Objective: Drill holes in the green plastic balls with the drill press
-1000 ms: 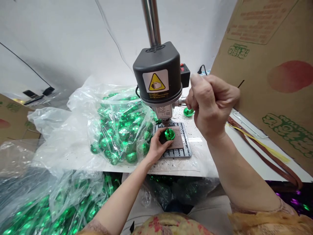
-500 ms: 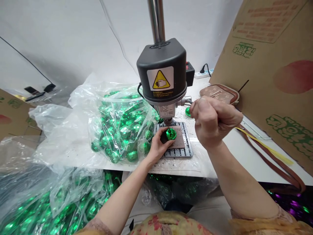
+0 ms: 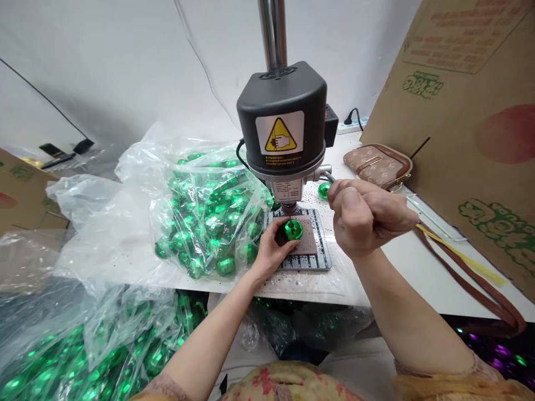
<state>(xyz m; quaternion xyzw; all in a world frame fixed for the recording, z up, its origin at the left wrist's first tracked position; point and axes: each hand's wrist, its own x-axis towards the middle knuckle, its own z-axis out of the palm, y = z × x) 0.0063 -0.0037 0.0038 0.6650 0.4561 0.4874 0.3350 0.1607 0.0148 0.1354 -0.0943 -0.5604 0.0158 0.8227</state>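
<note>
Fingers (image 3: 349,195), right hand (image 3: 368,220): lever (image 3: 327,176) pulled lower | left hand (image 3: 267,253): holds green ball (image 3: 293,229)

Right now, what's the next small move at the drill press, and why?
Probably the right hand eases the lever down a touch: it is fisted on the lever, the chuck stands right above the green bead, and the left hand pins that bead on the brown pad.

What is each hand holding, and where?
The left hand holds a green ball by its side, under the drill. The right hand grips the drill's lever at its end.
</note>
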